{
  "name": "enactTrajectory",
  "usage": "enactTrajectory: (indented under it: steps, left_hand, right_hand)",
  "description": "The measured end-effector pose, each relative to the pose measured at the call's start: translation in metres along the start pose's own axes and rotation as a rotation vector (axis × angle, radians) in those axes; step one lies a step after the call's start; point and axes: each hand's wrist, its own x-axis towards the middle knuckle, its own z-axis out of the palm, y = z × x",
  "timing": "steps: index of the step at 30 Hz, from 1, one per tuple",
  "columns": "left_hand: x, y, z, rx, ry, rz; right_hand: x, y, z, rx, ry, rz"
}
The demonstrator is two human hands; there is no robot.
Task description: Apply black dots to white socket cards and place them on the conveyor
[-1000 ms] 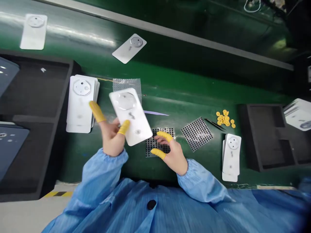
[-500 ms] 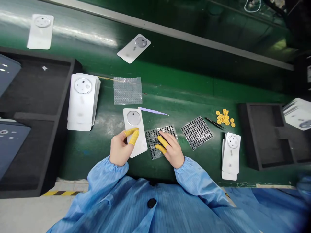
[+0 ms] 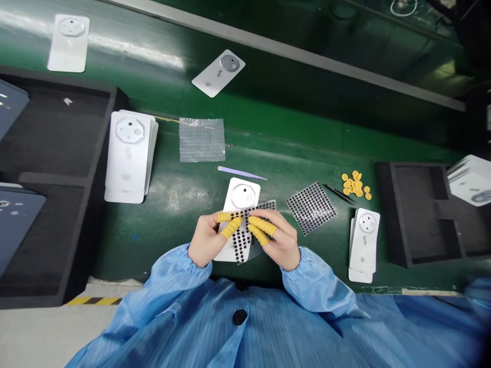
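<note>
A clear sheet of black dot stickers (image 3: 241,244) is held up between my two hands, lying partly over a white phone back cover (image 3: 243,196). My left hand (image 3: 209,237), with yellow finger cots on thumb and forefinger, pinches the sheet's left part. Yellow cots also cover fingers of my right hand (image 3: 279,239), which grips the sheet near its middle. The fingertips almost meet above the cover and hide part of the sheet. Just beyond the cover lies a purple pair of tweezers (image 3: 241,173).
At left are a stack of white covers (image 3: 130,158) and a black tray (image 3: 92,153). A clear dotted sheet (image 3: 202,140) lies farther back. To the right are another black-dot sheet (image 3: 311,208), black tweezers (image 3: 339,194), yellow finger cots (image 3: 355,185), more covers (image 3: 363,245) and a black tray (image 3: 402,214).
The white cover has shifted right, under the dot sheet. My left hand has moved from the cover to the sheet, which is now lifted and bent between both hands.
</note>
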Motion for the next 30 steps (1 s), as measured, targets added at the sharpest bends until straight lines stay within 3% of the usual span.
enactTrajectory:
  steps: [5, 8, 11, 16, 18, 20, 22, 23, 26, 30]
  left_hand:
    - [-0.001, 0.001, -0.007, 0.027, -0.061, 0.041]
    - [0.001, 0.0, -0.011, 0.184, -0.065, 0.176]
    - [0.004, -0.003, -0.014, 0.394, -0.106, 0.292]
    - [0.008, -0.008, -0.028, 0.453, -0.114, 0.262]
    - [0.005, -0.007, -0.04, 0.428, 0.026, 0.185]
    - [0.0, -0.002, -0.05, 0.372, 0.266, 0.124]
    - [-0.008, 0.005, -0.053, 0.27, 0.419, 0.13]
    - [-0.012, 0.009, -0.051, 0.204, 0.421, 0.145]
    - [-0.021, 0.019, -0.032, 0.003, 0.27, 0.132]
    - [-0.029, 0.025, -0.004, -0.097, 0.164, 0.138]
  right_hand:
    - [0.005, 0.008, 0.004, -0.081, -0.13, -0.094]
    - [0.003, 0.012, 0.008, -0.084, -0.177, -0.124]
    - [0.001, 0.015, 0.017, -0.032, -0.118, -0.061]
    - [-0.003, 0.022, 0.031, 0.002, -0.013, 0.096]
    - [-0.005, 0.024, 0.03, -0.018, 0.007, 0.099]
    - [-0.004, 0.022, 0.027, -0.033, 0.017, 0.088]
    - [0.001, 0.016, 0.023, -0.07, 0.029, 0.049]
    - [0.006, 0.011, 0.021, -0.098, 0.038, 0.021]
    - [0.026, -0.005, 0.017, -0.176, 0.071, -0.094]
    - [0.046, -0.017, 0.01, -0.177, 0.021, -0.172]
